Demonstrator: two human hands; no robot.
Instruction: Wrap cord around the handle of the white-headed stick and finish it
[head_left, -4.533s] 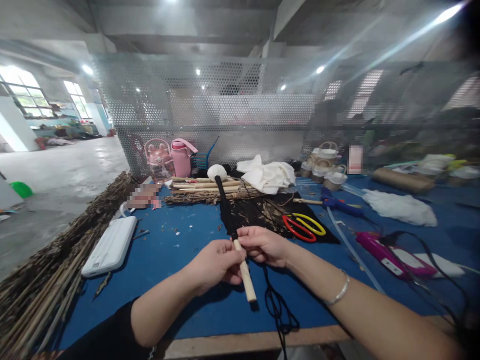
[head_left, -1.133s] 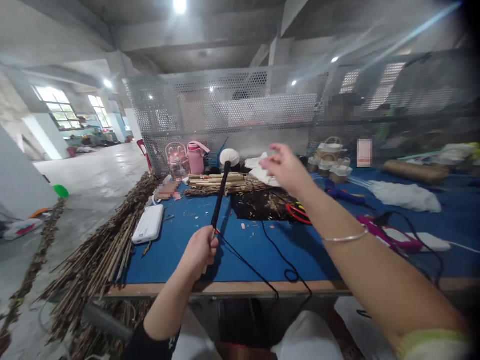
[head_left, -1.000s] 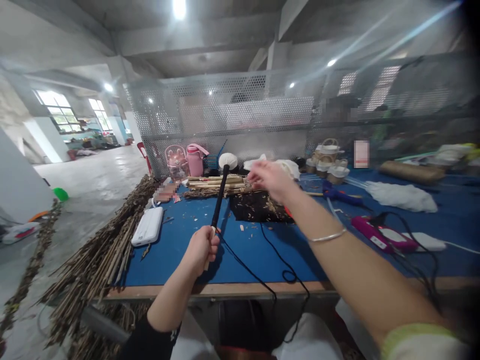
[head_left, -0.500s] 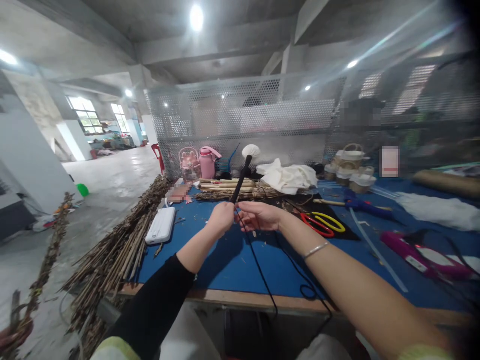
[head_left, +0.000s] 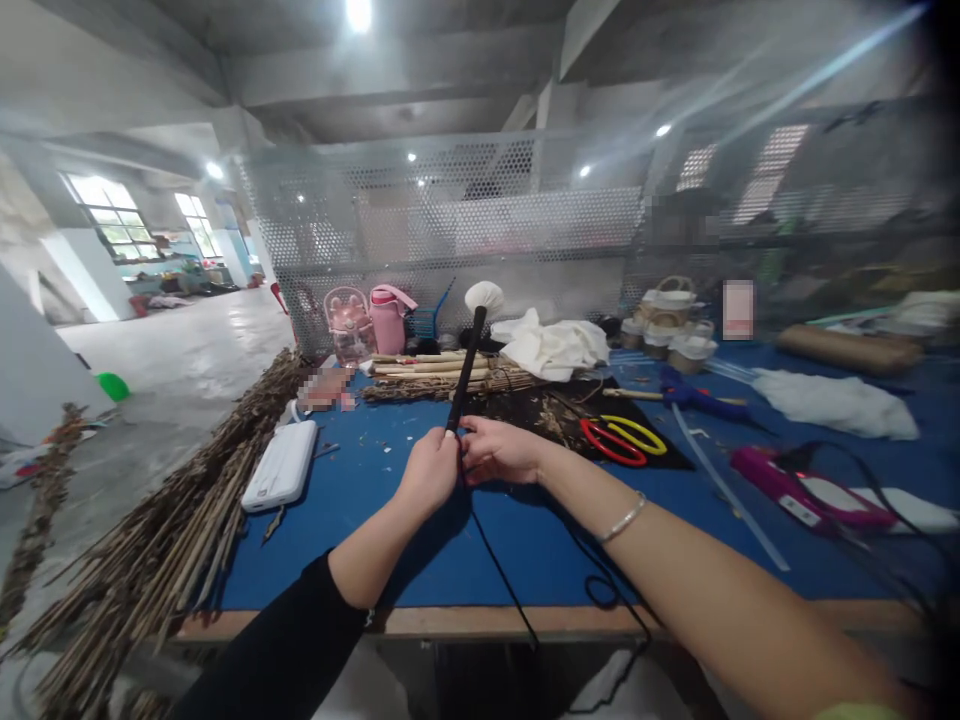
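My left hand (head_left: 431, 468) is closed round the lower end of a stick wrapped in black, which leans up and away from me. At its top sits a white, cloth-like round head (head_left: 484, 297). The black-wrapped stick (head_left: 466, 375) shows a small pale patch just above my fingers. Close beside it, my right hand (head_left: 499, 450) has its fingers bent together at the black cord (head_left: 504, 572); the exact pinch is hidden. From the hands the cord runs down over the table's front edge. Another loop of cord (head_left: 600, 590) lies below my right forearm.
Red- and yellow-handled scissors (head_left: 626, 442) lie on a dark cloth at right, near a blue glue gun (head_left: 694, 398). Dry stalks (head_left: 187, 530) overhang the table's left edge beside a white power bank (head_left: 281, 465). White cloth (head_left: 555, 345) and sticks lie behind; a perforated screen (head_left: 450, 230) stands beyond.
The view has turned a little to the right, so the surroundings appear further left. Both hands and the stick sit slightly lower in view, still close together.
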